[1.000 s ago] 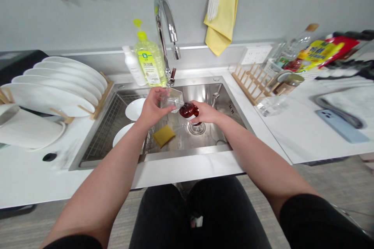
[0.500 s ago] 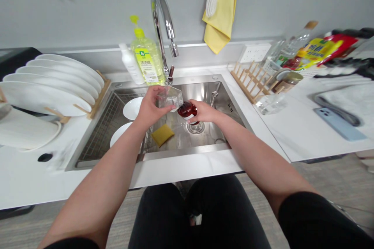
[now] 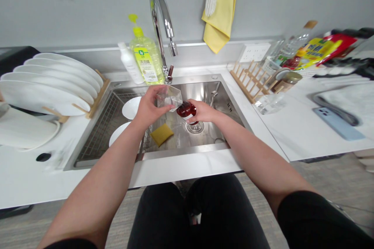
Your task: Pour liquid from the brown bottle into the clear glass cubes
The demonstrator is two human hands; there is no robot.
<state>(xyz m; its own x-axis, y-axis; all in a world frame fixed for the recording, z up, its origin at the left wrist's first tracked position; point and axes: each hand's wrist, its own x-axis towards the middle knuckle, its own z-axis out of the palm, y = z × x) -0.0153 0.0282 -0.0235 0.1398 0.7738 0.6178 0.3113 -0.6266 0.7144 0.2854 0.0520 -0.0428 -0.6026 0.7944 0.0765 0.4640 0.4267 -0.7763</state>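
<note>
Holding cup [image 3: 168,99] and bottle [image 3: 186,109] side by side over the sink [image 3: 201,141]

Holding the cup in the left grip [image 3: 151,106], with thumb and fingers parted just enough to span its walls; clasping the bottle in the right grip [image 3: 202,111], curled snugly round its body. Holding the bottle just right of the cup and slightly lower in view, near the drain [image 3: 195,128], with long axis apparently slanted toward the cup, though too foreshortened to be sure; cannot tell whether touching
</note>
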